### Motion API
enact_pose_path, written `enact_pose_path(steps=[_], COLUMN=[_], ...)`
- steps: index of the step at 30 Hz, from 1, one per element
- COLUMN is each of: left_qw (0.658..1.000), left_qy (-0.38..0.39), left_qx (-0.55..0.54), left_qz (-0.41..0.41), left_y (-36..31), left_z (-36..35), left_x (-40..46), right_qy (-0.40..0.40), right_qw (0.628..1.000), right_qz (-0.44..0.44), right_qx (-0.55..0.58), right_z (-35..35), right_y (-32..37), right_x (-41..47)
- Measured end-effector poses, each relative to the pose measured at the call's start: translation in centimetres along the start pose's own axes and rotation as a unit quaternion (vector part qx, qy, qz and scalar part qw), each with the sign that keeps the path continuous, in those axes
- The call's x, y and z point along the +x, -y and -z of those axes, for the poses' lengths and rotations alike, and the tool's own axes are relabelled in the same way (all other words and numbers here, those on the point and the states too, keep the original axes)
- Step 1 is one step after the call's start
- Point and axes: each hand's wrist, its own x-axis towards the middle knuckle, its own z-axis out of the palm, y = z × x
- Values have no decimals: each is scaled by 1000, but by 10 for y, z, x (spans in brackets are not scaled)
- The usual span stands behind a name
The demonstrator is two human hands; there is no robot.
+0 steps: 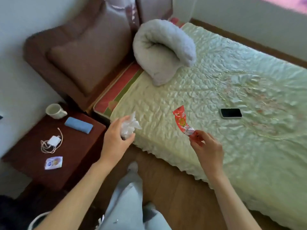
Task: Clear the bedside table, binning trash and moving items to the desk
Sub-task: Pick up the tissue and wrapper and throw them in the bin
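Note:
My left hand (116,136) is shut on a crumpled white tissue (129,125), held over the gap between the bedside table and the bed. My right hand (206,146) pinches the lower end of a red snack wrapper (181,121), which stands up over the bed edge. On the dark red bedside table (83,146) at the left lie a white mug (54,111), a blue folded cloth (78,125), a white charger with a coiled cable (52,141) and a small white-blue packet (54,163).
A bed with a pale green quilted cover (232,113) fills the right side, carrying a rolled grey blanket (163,50) and a phone (231,113). A brown padded headboard (86,57) stands behind. Wooden floor (174,188) and my legs lie below.

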Motion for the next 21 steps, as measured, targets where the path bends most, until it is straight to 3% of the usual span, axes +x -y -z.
enact_pose_path(steps=[6, 11, 21], left_qw=[984, 944, 823], left_qy=[150, 256, 454], left_qx=[-15, -16, -12], left_qz=[-91, -209, -342], left_y=[-80, -137, -204], left_z=[-82, -139, -233], left_x=[16, 36, 41], right_qy=[-98, -167, -324], right_qw=[989, 964, 850], right_qz=[-104, -201, -400], right_qx=[-37, -40, -109], right_z=[80, 118, 145], right_y=[-57, -81, -91], right_x=[-35, -62, -131])
